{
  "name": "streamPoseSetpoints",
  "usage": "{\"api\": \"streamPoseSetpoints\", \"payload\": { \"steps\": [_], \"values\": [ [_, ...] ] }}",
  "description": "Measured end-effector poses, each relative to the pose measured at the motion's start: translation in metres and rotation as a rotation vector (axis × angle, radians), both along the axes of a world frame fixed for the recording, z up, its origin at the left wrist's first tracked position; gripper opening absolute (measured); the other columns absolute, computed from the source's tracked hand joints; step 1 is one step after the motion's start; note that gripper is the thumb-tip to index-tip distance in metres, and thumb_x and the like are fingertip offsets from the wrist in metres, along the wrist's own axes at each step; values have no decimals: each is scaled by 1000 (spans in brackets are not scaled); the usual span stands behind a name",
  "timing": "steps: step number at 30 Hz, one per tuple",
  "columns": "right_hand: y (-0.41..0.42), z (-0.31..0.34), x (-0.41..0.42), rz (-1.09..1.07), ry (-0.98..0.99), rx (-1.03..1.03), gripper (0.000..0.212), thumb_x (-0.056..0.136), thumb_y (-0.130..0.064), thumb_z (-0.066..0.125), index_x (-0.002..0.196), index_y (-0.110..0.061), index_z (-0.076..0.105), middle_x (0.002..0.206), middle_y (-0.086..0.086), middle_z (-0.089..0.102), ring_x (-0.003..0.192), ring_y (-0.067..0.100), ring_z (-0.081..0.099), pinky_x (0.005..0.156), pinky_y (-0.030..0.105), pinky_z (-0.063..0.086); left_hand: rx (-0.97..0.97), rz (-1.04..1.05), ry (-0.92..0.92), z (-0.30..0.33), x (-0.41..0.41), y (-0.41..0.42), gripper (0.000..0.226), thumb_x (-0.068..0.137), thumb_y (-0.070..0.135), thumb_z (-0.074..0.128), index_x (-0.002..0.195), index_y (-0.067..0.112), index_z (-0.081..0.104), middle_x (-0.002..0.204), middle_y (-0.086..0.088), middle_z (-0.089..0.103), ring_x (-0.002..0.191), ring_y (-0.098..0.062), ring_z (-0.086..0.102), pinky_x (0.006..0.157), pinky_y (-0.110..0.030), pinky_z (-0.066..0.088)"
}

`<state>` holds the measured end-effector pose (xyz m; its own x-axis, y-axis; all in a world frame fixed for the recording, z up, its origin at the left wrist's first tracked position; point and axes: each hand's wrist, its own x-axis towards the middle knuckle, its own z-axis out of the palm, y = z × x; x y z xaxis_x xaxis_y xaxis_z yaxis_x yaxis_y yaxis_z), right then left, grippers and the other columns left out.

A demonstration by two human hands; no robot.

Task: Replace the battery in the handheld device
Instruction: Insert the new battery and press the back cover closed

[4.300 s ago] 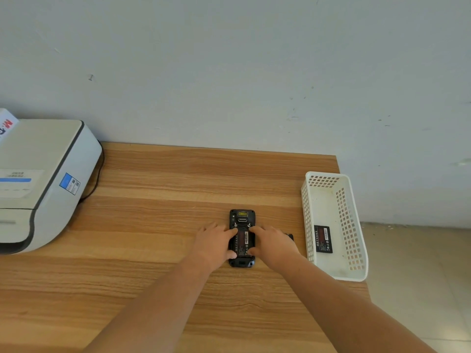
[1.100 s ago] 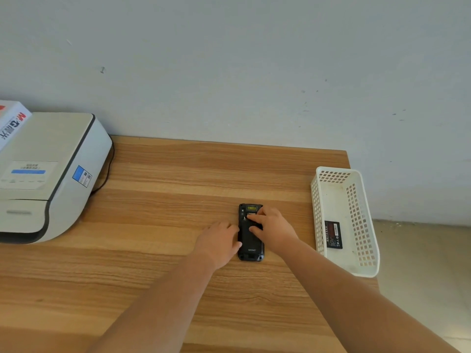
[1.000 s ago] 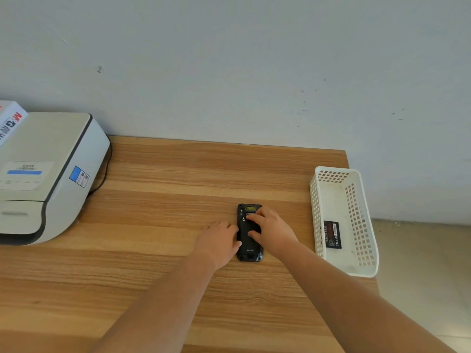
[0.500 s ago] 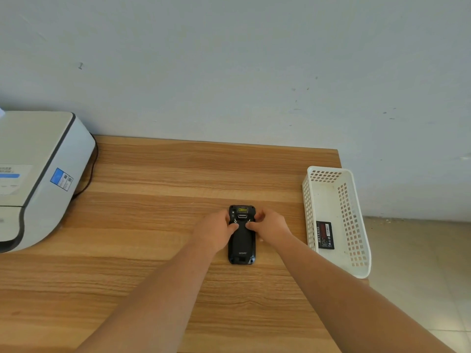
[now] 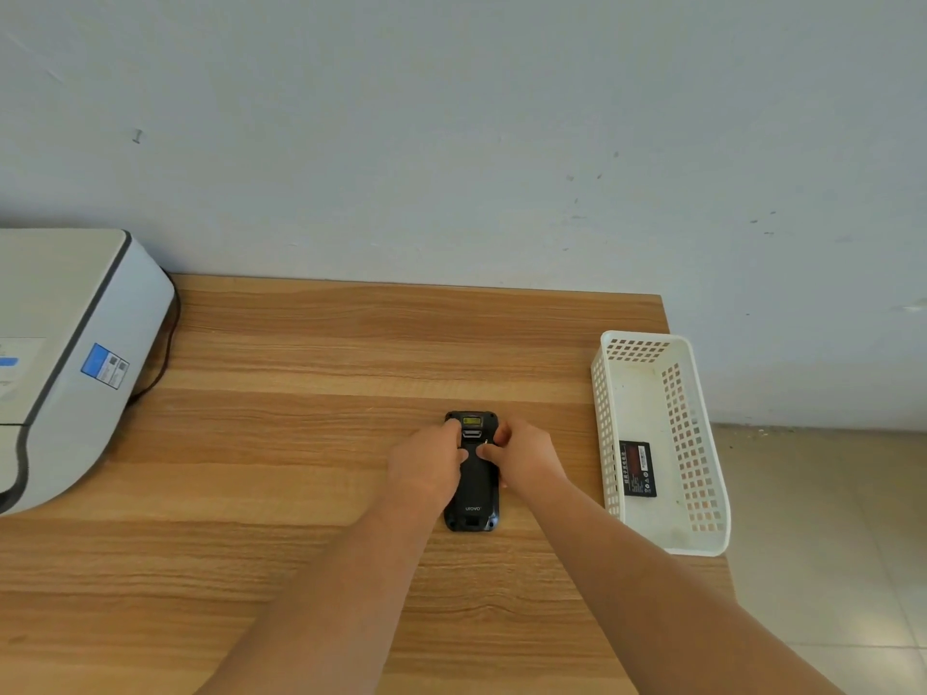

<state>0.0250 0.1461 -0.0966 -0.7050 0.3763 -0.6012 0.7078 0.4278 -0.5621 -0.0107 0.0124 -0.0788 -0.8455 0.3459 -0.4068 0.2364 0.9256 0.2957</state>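
A black handheld device [image 5: 474,494] lies face down on the wooden table [image 5: 301,443], its back cover on and a yellow label at its far end. My left hand [image 5: 426,469] grips its left side, thumb on the cover. My right hand [image 5: 524,459] grips the right side, with its fingertips pressing near the latch at the upper back. A black battery [image 5: 637,469] with a red label lies in the white plastic basket [image 5: 702,443] at the table's right edge.
A white and grey printer [image 5: 65,363] fills the table's left side, with a black cable behind it. A pale wall runs along the table's far edge. The basket overhangs the right edge above a tiled floor [image 5: 827,544].
The battery bay seen open earlier is now covered by the back cover. Both hands have moved up the device from its middle to its upper end.
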Motion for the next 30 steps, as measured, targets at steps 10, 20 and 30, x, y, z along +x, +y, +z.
{"api": "streamPoseSetpoints", "payload": {
  "steps": [10,20,30],
  "values": [
    [3,2,17,-7,11,-68,22,83,-23,73,95,-21,56,95,-1,63,80,20,66,77,39,59,49,-168,34,6,9,-24,37,91,41,61,124,26,55,115,8,59,106,-14,55,84,-30,47],
    [4,11,40,350,117,105,52,86,-35,69,134,-27,50,129,-4,49,110,15,52,86,25,45,-47,-288,60,7,17,-35,62,88,55,58,142,29,42,131,5,52,120,-18,49,98,-35,42],
    [5,13,45,446,146,214,58,86,-44,65,139,-31,45,136,-7,45,121,14,47,96,33,47,3,-304,24,9,20,-40,66,88,52,61,145,28,38,136,6,47,124,-16,45,99,-34,42]
  ]
}}
